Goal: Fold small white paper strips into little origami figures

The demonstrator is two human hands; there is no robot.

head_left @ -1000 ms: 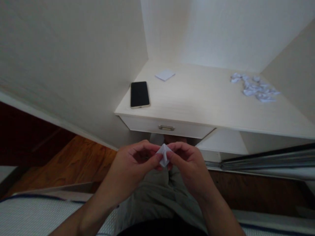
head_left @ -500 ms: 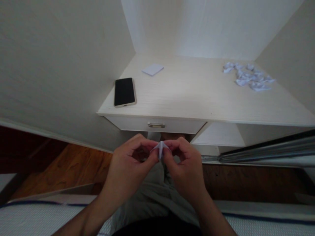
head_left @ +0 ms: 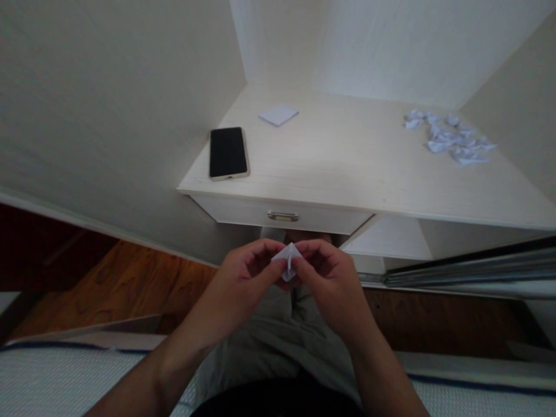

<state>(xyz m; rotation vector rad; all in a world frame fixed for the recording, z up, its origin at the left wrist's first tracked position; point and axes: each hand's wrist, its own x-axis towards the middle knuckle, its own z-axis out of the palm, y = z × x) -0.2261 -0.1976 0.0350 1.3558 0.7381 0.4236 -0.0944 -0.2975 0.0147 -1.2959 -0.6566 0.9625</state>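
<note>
Both hands, left and right, are pinching a tiny white folded paper, pointy on top, creased down the middle, each grip closed tight on it.

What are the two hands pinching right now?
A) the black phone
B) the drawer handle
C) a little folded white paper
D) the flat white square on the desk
C: both the left hand and the right hand pinch the little folded white paper between their fingertips, in front of the desk.
</note>
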